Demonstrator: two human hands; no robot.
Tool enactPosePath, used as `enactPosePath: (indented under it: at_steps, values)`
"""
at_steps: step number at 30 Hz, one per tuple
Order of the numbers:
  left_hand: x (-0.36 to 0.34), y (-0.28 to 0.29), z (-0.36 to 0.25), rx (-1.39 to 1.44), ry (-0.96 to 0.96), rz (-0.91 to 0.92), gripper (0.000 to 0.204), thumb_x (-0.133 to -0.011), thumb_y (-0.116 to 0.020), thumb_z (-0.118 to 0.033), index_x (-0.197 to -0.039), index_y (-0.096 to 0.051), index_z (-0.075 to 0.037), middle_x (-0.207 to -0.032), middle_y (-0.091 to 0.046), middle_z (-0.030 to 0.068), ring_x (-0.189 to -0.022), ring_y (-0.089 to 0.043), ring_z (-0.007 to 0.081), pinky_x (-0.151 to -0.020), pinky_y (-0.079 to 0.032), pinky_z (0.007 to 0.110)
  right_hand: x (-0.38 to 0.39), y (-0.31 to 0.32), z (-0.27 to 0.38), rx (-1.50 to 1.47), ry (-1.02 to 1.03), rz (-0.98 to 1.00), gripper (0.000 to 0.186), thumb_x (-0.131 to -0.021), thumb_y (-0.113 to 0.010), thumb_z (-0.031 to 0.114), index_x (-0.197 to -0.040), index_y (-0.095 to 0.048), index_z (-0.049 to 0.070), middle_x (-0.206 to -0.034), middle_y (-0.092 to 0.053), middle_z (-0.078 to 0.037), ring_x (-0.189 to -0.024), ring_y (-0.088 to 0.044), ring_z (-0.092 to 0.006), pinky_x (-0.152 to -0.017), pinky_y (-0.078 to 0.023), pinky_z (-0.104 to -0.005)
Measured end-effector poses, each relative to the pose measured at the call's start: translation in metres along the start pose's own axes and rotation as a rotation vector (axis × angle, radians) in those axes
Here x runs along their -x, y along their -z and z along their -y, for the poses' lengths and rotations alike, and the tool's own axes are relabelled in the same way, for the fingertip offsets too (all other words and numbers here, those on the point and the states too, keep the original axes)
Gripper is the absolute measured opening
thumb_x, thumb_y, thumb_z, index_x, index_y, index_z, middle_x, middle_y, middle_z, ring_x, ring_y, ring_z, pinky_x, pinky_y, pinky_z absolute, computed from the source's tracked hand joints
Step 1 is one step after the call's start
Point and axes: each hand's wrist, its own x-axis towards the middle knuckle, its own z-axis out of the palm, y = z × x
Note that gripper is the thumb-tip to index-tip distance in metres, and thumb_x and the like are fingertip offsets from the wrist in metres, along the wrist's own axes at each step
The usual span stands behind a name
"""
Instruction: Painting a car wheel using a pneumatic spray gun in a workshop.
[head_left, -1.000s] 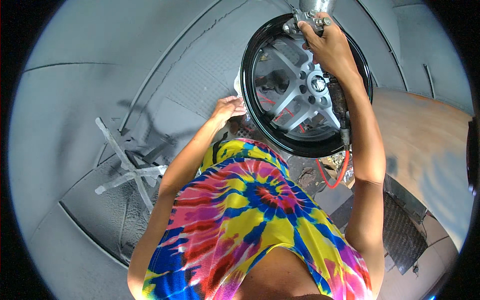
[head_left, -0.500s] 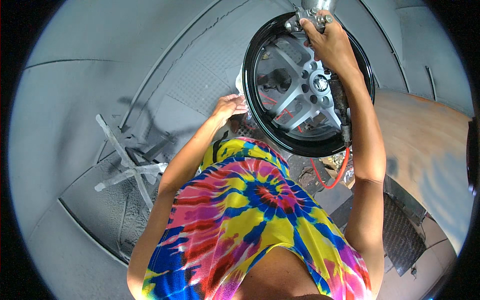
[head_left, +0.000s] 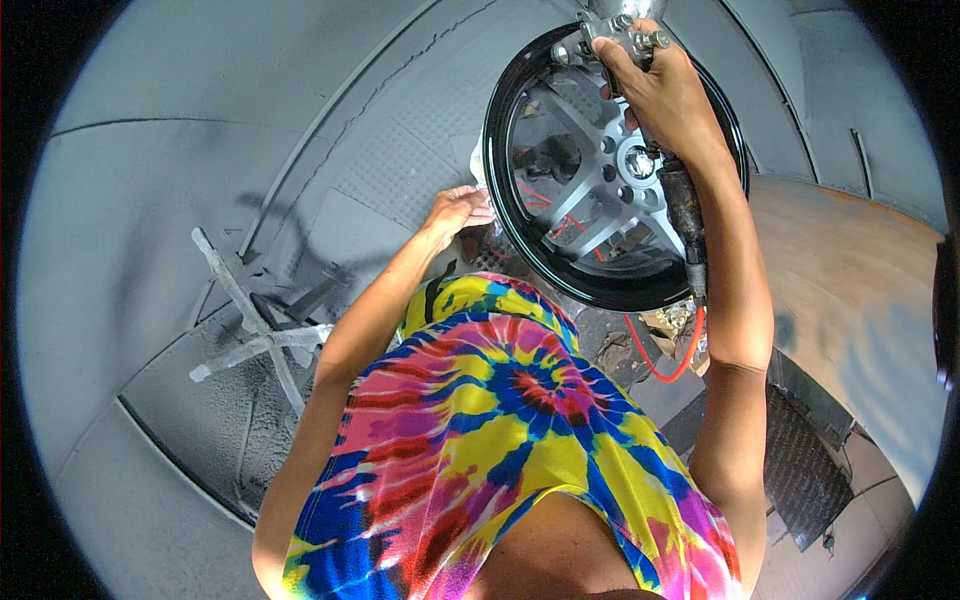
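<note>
A wheel rim (head_left: 586,210) with a glossy black outer lip and grey spokes faces up in front of me. My right hand (head_left: 680,100) is wrapped round the handle of a metal spray gun (head_left: 622,45), held over the wheel's far side with its nozzle end toward the left. A metal cup shows at the gun's top. From the dark fitting (head_left: 684,215) below the handle runs an orange-red hose (head_left: 665,376). My left hand (head_left: 460,211) is pinched at the wheel's left edge, beside some whitish material; what its fingertips grip is partly hidden.
A cross-shaped stand (head_left: 262,335), crusted grey, is at the left. Grey-coated walls and floor (head_left: 385,170) surround the wheel. A brownish curved panel (head_left: 830,260) is at the right, with a dark mat (head_left: 808,465) nearer me. Scraps of cardboard (head_left: 672,325) lie below the wheel.
My right hand and the spray gun have shifted slightly left over the wheel, and the gun is a little tilted. The hose has swung slightly right. My left hand stays at the wheel's edge.
</note>
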Motion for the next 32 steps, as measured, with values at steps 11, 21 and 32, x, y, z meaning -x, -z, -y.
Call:
enactPosePath:
  at_steps: [11,21,32]
  values:
    - [0.005,-0.006,-0.006,-0.012,-0.003,-0.028,0.030,-0.096,-0.068,-0.021,-0.107,-0.062,0.006,-0.097,-0.067,0.0193,-0.088,-0.070,0.0261,-0.080,-0.062,0.035,-0.004,0.012,-0.005,0.159,-0.045,-0.137,0.033,-0.098,-0.062,0.035,-0.106,-0.062,0.003,-0.062,-0.060,-0.003,-0.046,-0.053,-0.0109,-0.045,-0.043,-0.0284]
    - [0.001,-0.005,-0.006,-0.016,0.002,-0.034,0.027,-0.096,-0.067,-0.021,-0.105,-0.063,0.005,-0.094,-0.067,0.0155,-0.084,-0.069,0.0230,-0.079,-0.063,0.034,-0.005,0.008,0.000,0.177,-0.066,-0.094,0.032,-0.098,-0.061,0.035,-0.100,-0.061,0.003,-0.065,-0.060,-0.004,-0.050,-0.056,-0.0097,-0.045,-0.045,-0.0275]
    - [-0.001,-0.001,-0.006,-0.044,0.006,-0.014,0.034,-0.096,-0.068,-0.022,-0.112,-0.062,0.007,-0.100,-0.068,0.0200,-0.090,-0.071,0.0265,-0.080,-0.062,0.035,0.017,-0.001,0.014,0.069,-0.080,0.083,0.022,-0.100,-0.061,0.031,-0.095,-0.060,0.010,-0.065,-0.059,-0.002,-0.057,-0.062,-0.0086,-0.043,-0.048,-0.0262]
